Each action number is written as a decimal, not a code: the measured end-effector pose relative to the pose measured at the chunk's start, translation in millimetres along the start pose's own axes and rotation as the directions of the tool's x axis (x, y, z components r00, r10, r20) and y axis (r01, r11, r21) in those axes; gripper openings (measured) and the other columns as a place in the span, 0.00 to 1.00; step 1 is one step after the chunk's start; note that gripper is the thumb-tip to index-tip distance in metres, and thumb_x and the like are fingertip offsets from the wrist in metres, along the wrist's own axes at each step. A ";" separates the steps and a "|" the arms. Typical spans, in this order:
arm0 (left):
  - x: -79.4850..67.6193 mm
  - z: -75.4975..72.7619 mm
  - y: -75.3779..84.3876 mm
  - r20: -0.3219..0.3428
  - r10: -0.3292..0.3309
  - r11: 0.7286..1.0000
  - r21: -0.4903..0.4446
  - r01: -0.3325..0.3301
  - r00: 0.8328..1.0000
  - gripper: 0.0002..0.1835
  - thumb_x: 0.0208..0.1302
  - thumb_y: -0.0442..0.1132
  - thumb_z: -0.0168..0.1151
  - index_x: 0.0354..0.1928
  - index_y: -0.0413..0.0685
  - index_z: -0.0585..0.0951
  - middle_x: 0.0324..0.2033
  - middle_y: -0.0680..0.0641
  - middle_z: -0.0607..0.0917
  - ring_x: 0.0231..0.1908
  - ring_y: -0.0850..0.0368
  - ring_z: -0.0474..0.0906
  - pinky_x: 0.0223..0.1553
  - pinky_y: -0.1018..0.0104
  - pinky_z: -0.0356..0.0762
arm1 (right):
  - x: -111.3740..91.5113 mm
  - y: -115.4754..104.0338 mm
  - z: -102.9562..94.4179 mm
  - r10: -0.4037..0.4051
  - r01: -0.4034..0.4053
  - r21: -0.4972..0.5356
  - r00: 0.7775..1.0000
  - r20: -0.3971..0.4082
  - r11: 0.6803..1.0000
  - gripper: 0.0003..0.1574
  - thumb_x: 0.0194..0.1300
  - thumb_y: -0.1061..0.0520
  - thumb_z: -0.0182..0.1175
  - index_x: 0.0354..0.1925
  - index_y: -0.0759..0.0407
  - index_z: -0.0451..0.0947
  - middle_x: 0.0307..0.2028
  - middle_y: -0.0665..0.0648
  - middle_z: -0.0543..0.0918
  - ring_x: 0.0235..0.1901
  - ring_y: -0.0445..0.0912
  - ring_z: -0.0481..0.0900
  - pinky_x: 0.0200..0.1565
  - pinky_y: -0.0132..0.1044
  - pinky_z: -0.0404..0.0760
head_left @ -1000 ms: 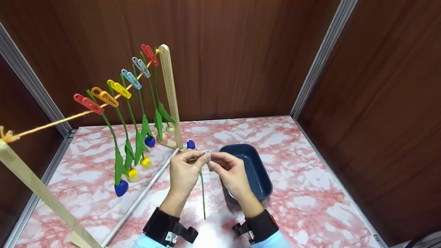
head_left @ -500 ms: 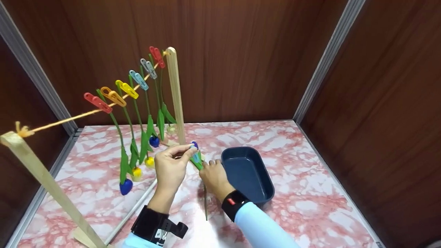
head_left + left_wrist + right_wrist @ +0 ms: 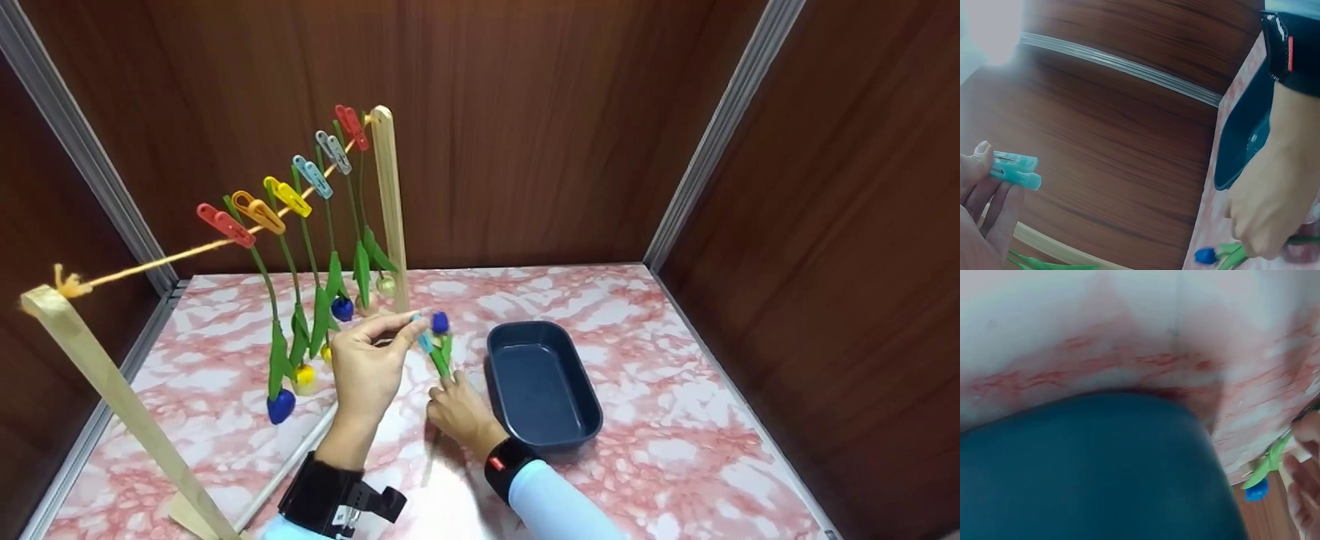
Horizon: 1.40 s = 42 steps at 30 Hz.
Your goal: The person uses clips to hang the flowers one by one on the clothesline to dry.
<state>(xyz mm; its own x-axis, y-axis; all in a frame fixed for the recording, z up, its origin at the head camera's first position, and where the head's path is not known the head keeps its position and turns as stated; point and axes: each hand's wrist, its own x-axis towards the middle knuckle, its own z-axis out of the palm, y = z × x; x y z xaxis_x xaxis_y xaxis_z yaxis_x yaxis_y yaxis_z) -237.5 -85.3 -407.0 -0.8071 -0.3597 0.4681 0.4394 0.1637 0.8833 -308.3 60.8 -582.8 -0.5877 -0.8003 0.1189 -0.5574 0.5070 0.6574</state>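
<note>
My left hand (image 3: 367,367) pinches a light blue clothespin (image 3: 423,334) between thumb and fingers, raised over the table. In the left wrist view the clothespin (image 3: 1015,169) points away from the fingertips. My right hand (image 3: 461,409) grips an artificial blue tulip (image 3: 439,322) by its green stem, just below the leaves, beside the basin. Its bloom points away from me, and much of the stem is hidden by the hand. The right wrist view catches part of my fingers near the tulip's leaves (image 3: 1266,469).
A yellow string (image 3: 180,253) runs between wooden posts (image 3: 391,210) on the left. Several tulips hang bloom-down from it by coloured clothespins (image 3: 259,211). A dark blue basin (image 3: 491,375) stands right of my right hand on the pink marbled table (image 3: 667,450). Brown panels surround it.
My hands were together at the clothespin and have parted. The right hand went down to the tulip, took its stem and shifted it slightly. The left hand moved left with the clothespin.
</note>
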 end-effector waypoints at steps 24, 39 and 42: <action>52.6 -69.6 138.0 -0.236 0.303 0.939 0.242 -0.246 0.923 0.08 0.63 0.39 0.82 0.42 0.45 0.96 0.40 0.39 0.96 0.37 0.78 0.88 0.47 0.78 0.85 | 25.3 71.7 -111.3 0.715 0.165 0.975 0.664 -0.219 0.146 0.04 0.73 0.66 0.67 0.45 0.67 0.86 0.38 0.61 0.92 0.38 0.49 0.90 0.45 0.37 0.92; 100.4 -140.2 175.5 -0.453 0.110 0.729 0.642 0.238 0.885 0.10 0.68 0.62 0.71 0.45 0.75 0.95 0.38 0.62 0.96 0.22 0.90 0.67 0.41 0.74 0.66 | 80.7 49.5 -234.3 0.510 0.275 0.961 0.831 -0.223 -0.029 0.11 0.75 0.64 0.67 0.51 0.69 0.87 0.45 0.66 0.94 0.39 0.51 0.94 0.45 0.23 0.89; 104.7 -148.2 176.0 -0.438 0.064 0.661 0.692 0.291 0.896 0.13 0.69 0.62 0.69 0.48 0.74 0.95 0.37 0.63 0.96 0.22 0.89 0.64 0.33 0.72 0.61 | 90.8 43.1 -247.1 0.463 0.287 0.958 0.851 -0.249 -0.011 0.11 0.76 0.63 0.66 0.51 0.69 0.89 0.45 0.64 0.95 0.39 0.47 0.94 0.45 0.20 0.88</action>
<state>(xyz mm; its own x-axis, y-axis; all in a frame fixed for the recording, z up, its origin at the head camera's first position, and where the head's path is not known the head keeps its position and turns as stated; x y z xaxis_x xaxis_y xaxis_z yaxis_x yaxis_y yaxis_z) -186.2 -230.3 -206.4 -0.5224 -0.7147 0.4650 -0.2170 0.6388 0.7381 -240.8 -69.1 -359.8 -0.6117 -0.5262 0.5907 -0.7240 0.0714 -0.6861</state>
